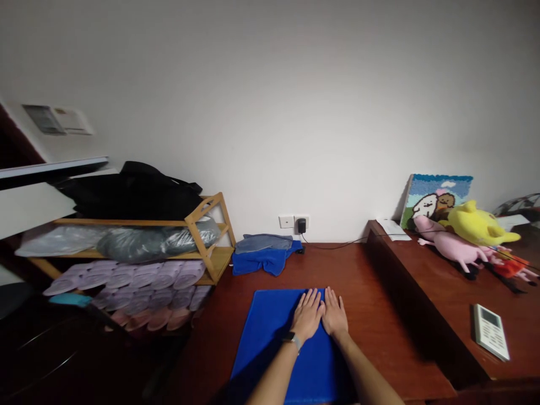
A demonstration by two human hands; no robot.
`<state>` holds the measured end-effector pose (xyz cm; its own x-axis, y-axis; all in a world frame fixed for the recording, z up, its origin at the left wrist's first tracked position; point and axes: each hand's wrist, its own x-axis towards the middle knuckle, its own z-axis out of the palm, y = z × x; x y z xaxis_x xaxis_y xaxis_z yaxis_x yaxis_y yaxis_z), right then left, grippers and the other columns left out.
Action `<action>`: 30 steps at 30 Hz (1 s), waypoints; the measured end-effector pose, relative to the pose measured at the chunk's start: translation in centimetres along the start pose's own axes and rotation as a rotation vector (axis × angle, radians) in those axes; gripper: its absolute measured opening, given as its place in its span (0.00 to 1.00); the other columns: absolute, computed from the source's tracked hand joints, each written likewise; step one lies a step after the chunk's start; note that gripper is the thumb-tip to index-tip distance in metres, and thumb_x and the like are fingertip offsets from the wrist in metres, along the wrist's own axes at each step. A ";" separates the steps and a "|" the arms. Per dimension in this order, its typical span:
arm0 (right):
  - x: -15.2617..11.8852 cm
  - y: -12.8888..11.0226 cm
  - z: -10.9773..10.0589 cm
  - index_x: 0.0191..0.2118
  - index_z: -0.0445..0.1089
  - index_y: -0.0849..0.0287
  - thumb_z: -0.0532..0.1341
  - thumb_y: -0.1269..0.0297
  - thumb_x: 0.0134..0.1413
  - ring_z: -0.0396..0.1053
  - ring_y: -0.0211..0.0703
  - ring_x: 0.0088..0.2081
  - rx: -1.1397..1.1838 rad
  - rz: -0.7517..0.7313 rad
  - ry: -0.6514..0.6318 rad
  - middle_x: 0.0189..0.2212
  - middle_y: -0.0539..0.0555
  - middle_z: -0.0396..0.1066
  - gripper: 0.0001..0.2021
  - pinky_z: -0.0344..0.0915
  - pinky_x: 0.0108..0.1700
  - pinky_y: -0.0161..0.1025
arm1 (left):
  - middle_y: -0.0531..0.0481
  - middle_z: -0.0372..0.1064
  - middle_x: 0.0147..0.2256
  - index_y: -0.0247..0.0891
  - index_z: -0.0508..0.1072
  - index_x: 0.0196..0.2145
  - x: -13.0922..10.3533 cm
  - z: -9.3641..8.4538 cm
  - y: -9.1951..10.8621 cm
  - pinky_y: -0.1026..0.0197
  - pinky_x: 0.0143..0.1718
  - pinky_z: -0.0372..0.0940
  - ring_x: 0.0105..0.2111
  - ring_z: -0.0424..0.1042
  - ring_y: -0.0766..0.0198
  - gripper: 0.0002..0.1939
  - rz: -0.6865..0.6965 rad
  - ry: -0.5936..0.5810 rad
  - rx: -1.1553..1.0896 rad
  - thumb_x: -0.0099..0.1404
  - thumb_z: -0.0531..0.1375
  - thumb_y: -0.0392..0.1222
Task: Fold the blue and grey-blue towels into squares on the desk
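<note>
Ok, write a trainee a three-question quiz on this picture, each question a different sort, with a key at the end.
1. Multiple choice: what lies flat beneath the left hand?
A. A yellow plush toy
B. A blue cloth
C. A black bag

2. Fill the gap: the white keypad device lies to the ____ of the right hand.

3. True or false: both hands are clenched into fists.

Key:
1. B
2. right
3. False; the hands lie flat with fingers extended.
</note>
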<state>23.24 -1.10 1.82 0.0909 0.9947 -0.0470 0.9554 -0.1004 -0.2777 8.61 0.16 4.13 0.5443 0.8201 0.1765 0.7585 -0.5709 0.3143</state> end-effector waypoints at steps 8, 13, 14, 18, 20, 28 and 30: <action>0.1 -0.1 0.6 0.75 0.40 0.63 0.35 0.55 0.71 0.36 0.43 0.75 -0.034 0.026 0.021 0.75 0.53 0.38 0.33 0.32 0.74 0.50 | 0.45 0.49 0.73 0.45 0.53 0.73 -1.6 0.0 -7.1 0.43 0.73 0.42 0.73 0.47 0.53 0.34 -0.117 -0.021 0.039 0.76 0.40 0.60; 0.0 -0.1 0.5 0.75 0.39 0.64 0.34 0.55 0.71 0.36 0.43 0.75 -0.047 0.034 0.007 0.75 0.52 0.37 0.33 0.33 0.75 0.50 | 0.44 0.48 0.73 0.41 0.53 0.73 -4.5 -3.7 -14.0 0.45 0.73 0.39 0.74 0.44 0.54 0.34 -0.319 0.001 0.111 0.76 0.41 0.59; 0.0 -0.1 0.5 0.75 0.39 0.64 0.34 0.55 0.71 0.36 0.43 0.75 -0.052 0.036 0.004 0.75 0.52 0.36 0.33 0.33 0.75 0.50 | 0.44 0.49 0.73 0.41 0.54 0.73 -5.0 -4.2 -15.2 0.45 0.73 0.40 0.74 0.44 0.54 0.34 -0.337 0.009 0.120 0.76 0.41 0.59; 0.1 0.0 0.6 0.75 0.39 0.62 0.34 0.55 0.71 0.36 0.43 0.75 -0.060 0.034 0.010 0.75 0.51 0.36 0.33 0.33 0.74 0.50 | 0.44 0.51 0.73 0.41 0.54 0.72 -6.1 -5.0 -18.0 0.47 0.72 0.42 0.74 0.44 0.54 0.35 -0.354 0.040 0.127 0.76 0.42 0.60; 0.1 0.0 0.5 0.75 0.39 0.62 0.34 0.55 0.71 0.36 0.43 0.75 -0.057 0.035 0.009 0.75 0.51 0.37 0.33 0.32 0.74 0.49 | 0.43 0.51 0.73 0.40 0.54 0.72 -6.2 -4.7 -18.5 0.47 0.72 0.43 0.74 0.44 0.53 0.35 -0.345 0.054 0.133 0.76 0.42 0.60; -0.5 -0.6 -0.6 0.76 0.35 0.57 0.35 0.55 0.71 0.33 0.42 0.76 -0.027 0.034 0.031 0.76 0.47 0.33 0.32 0.33 0.74 0.47 | 0.41 0.53 0.72 0.37 0.55 0.72 -5.7 -4.7 -18.3 0.44 0.72 0.45 0.72 0.50 0.53 0.35 -0.292 0.104 0.231 0.76 0.41 0.58; -0.5 -0.7 -0.7 0.76 0.37 0.56 0.35 0.55 0.71 0.33 0.42 0.76 -0.019 0.022 0.018 0.76 0.47 0.35 0.32 0.33 0.74 0.48 | 0.42 0.53 0.72 0.36 0.54 0.72 -5.4 -4.3 -16.5 0.45 0.72 0.46 0.72 0.50 0.54 0.34 -0.251 0.179 0.234 0.77 0.40 0.55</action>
<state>22.76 -1.48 2.71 0.1170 0.9925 -0.0354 0.9583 -0.1222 -0.2583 -8.32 5.32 2.01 0.2762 0.9171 0.2876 0.9326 -0.3280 0.1504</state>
